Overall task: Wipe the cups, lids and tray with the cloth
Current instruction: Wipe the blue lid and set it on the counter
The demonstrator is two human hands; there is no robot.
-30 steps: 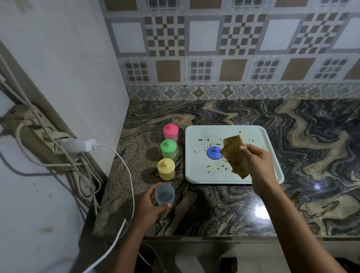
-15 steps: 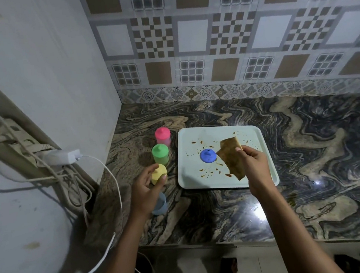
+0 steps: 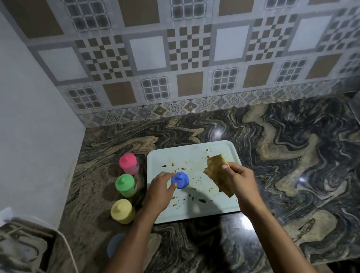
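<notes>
Left hand (image 3: 159, 191) has its fingers loosely curled around the left side of the blue lid (image 3: 180, 180), fingertips touching it but not clamped shut, more of a half-open reach. That lid sits on the tray (image 3: 177, 157), roughly in the middle of its left half. Right hand (image 3: 240, 180) is pinching the brown cloth (image 3: 218, 172) between thumb and fingers, held just above the right part of the tray with its top edge pointing away from the person and the rest hanging down past the palm.

The tray itself is pale, lying flat on the dark swirly stone counter (image 3: 290, 168), and it's got brown smears and crumbs scattered over it (mostly around and below the lid).

Just left of the tray there's a row of three lidded cups on the counter: pink cup (image 3: 128, 164) at the back, green cup (image 3: 125, 185) in the middle, yellow cup (image 3: 122, 211) nearest. Closer to the counter's front edge sits a blue cup (image 3: 115, 244) with no lid, half blurred, beside the left forearm.
</notes>
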